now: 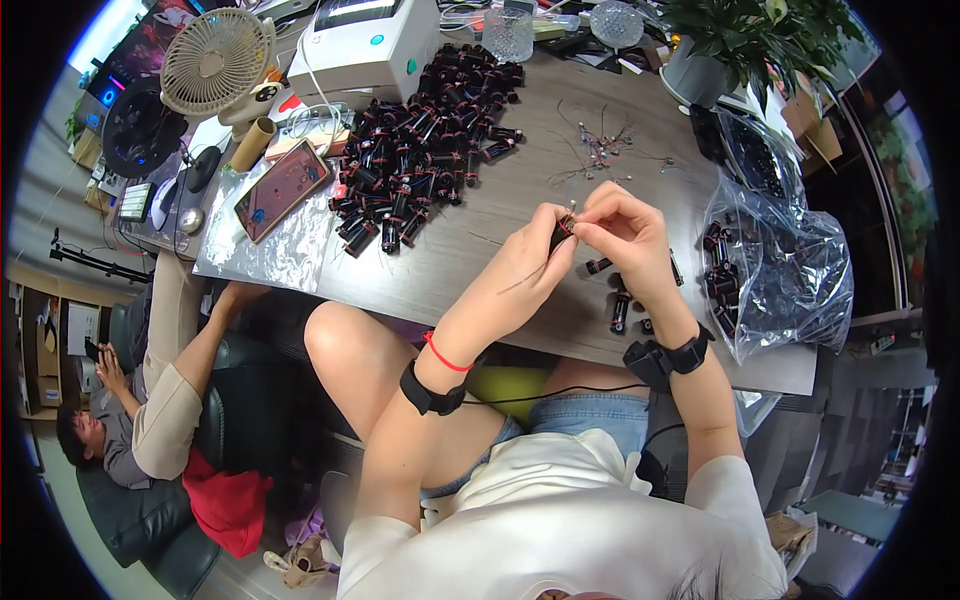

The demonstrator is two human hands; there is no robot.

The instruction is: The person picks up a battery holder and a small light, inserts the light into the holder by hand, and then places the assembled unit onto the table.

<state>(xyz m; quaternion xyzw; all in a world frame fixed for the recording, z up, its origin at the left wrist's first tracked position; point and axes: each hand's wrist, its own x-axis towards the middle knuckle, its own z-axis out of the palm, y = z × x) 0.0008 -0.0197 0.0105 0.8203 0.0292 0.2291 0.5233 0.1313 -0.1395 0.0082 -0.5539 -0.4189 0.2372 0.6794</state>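
Observation:
Above the table's near part, my left hand [525, 262] grips a small black cylindrical part [562, 232] with reddish bands. A thin dark wire trails from it across the back of that hand. Closed in a pinch, my right hand [628, 238] meets the upper end of the part, where a small silvery tip [571, 206] shows. What lies between the right fingertips is hidden. Beyond my hands lies a loose cluster of thin-leaded small components [600, 150]. Several more black cylinders [620, 312] rest beside and below my right hand.
A big heap of black cylinders [420, 150] covers the table's left middle. Left of it lie a phone [284, 190] and clear plastic film [300, 262]. A white boxy machine [355, 50], a fan [215, 65] and a potted plant [700, 75] stand behind. A clear bag [790, 280] sits right.

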